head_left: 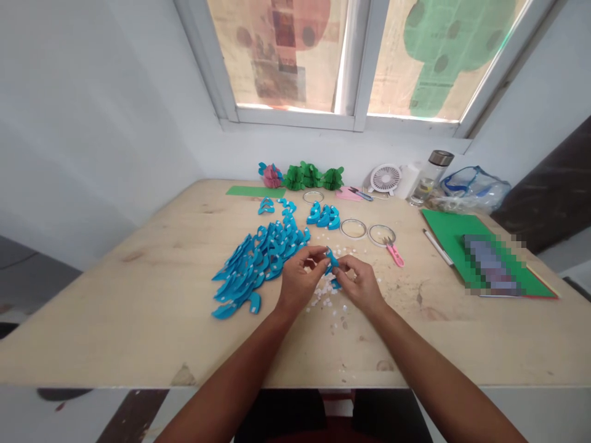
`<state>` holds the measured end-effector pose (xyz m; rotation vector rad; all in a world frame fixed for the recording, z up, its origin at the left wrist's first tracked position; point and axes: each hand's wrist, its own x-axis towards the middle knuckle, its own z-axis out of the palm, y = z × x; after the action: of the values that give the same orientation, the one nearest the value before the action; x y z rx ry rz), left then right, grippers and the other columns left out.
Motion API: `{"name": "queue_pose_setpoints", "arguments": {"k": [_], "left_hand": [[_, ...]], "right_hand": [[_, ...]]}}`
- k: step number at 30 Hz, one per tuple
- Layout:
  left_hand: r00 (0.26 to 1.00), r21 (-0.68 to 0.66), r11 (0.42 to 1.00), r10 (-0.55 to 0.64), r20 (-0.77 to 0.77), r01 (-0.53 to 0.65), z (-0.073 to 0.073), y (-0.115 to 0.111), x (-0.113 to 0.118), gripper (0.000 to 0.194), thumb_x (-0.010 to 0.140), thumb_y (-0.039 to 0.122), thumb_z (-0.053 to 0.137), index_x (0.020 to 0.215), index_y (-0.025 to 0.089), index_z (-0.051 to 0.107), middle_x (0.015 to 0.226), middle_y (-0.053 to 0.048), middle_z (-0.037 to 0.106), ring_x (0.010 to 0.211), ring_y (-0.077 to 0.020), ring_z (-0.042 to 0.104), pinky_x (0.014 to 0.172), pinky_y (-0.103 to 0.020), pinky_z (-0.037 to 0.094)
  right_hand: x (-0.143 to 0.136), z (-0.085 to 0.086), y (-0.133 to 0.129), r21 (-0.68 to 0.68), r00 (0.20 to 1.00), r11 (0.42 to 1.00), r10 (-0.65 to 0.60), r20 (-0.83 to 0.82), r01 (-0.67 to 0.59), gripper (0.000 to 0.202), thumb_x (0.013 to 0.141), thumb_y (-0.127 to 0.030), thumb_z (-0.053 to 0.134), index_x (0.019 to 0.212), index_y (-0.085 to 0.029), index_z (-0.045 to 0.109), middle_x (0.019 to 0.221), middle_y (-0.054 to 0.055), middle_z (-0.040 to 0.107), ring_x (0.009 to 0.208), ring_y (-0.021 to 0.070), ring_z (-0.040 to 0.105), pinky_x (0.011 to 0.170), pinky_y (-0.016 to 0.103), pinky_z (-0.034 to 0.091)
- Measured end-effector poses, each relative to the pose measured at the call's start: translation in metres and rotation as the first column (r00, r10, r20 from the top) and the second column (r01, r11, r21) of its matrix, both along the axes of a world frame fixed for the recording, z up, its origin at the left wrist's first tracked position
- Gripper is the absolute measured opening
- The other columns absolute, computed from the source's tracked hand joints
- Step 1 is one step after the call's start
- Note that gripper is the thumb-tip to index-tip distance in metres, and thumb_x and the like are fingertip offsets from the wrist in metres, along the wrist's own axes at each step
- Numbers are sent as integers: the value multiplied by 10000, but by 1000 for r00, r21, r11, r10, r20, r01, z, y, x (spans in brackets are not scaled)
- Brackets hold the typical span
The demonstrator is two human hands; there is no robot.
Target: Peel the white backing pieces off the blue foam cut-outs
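Note:
Between both hands, above the middle of the table, is a small curved blue paper piece (331, 259). My left hand (302, 271) pinches it at its left side, thumb against fingers. On its other side my right hand (359, 280) has thumb and fingertips closed on the same piece. Another blue piece (335, 283) lies just below the fingers. Tiny white paper bits (325, 301) are scattered on the wood under the hands. Left of them spreads a large pile of blue curved pieces (258, 255), many bearing small white squares.
Behind the hands lie a blue stack (323, 216), tape rings (353, 229) and pink-handled scissors (394, 253). Green paper figures (310, 175), a small fan (385, 179) and a glass bottle (429, 179) stand along the wall. Green sheets (462, 231) with a blurred-out object lie right.

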<state>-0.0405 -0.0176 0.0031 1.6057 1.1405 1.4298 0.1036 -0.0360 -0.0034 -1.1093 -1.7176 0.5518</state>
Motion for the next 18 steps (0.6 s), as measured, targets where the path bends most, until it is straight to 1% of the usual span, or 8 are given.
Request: {"name": "queue_pose_setpoints", "arguments": {"k": [4,6,8,12,18], "left_hand": [[998,57,998,7,-61,-4,4,0,-2,192,719,264,630,888,185,677,835,-37,681,695,-135,604,625,-244,487],[997,82,997,3,-80,4,6,0,-3,187,725,260,626,889,189,682,851,-42,686,696,-137,599,627,-249,483],[996,100,995,-2,-91,11,6,-1,-4,186,729,258,622,893,200,686,858,-43,690,700,-143,596,631,-258,482],[992,119,993,-11,-126,26,8,-1,-5,171,739,252,612,885,214,692,841,-40,694,703,-150,595,636,-268,479],[990,145,989,-12,-139,32,10,-2,-5,149,740,245,609,858,222,696,832,-39,696,708,-158,598,635,-273,469]], "right_hand": [[0,5,0,127,998,991,43,48,-48,85,797,-169,501,752,-190,569,794,49,606,776,165,562,711,293,444],[1,6,0,177,997,983,36,63,-47,84,790,-150,504,770,-196,572,889,73,615,851,182,566,760,324,451],[1,6,0,217,996,976,14,83,-32,90,779,-139,512,774,-202,574,937,82,612,883,192,562,777,345,454],[0,6,-1,264,993,964,-11,120,-22,97,769,-125,524,771,-205,578,961,85,610,899,197,555,779,359,458],[0,7,-3,294,987,955,-7,161,-41,107,771,-113,521,776,-202,580,951,83,619,890,194,564,778,365,458]]}}
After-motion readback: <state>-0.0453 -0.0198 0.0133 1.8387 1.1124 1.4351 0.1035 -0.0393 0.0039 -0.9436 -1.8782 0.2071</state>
